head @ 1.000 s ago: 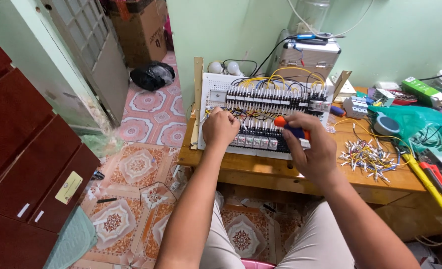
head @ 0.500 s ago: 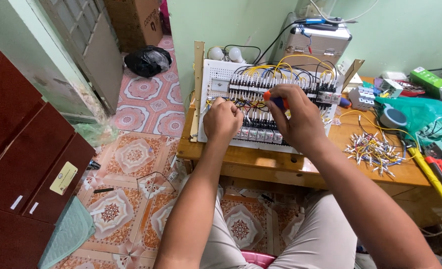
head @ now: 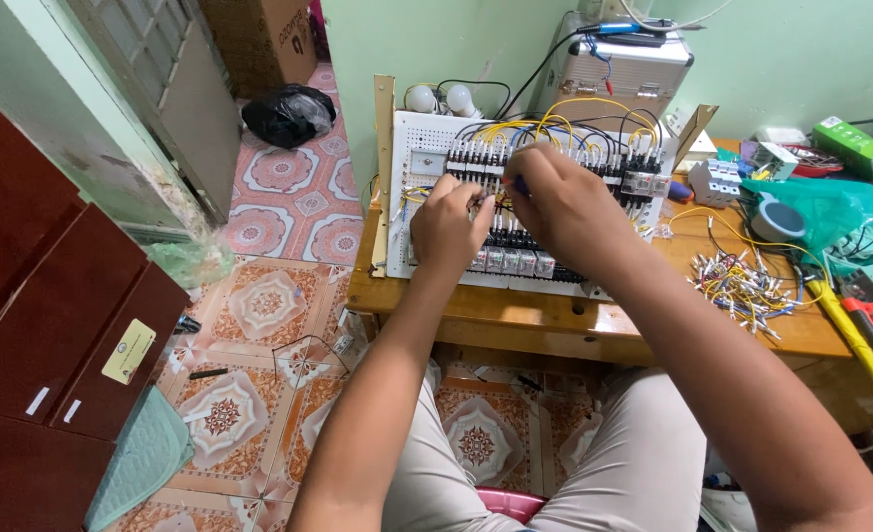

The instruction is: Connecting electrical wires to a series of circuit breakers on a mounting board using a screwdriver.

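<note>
Wiring board [head: 426,148] under both hands

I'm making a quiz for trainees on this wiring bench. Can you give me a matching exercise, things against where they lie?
Things:
1. black bag
2. heap of cut wire ends
3. two white bulbs
4. silver case

Places:
A. on the wooden table, right of the panel
B. at the panel's top left edge
C. on the tiled floor by the wall
D. behind the panel, against the green wall

Pairs: 1-C, 2-A, 3-B, 4-D

Likely home electrical workshop, wiring panel [head: 515,197] on wooden bench [head: 515,315], patterned floor tiles [head: 269,305] (domestic)
</note>
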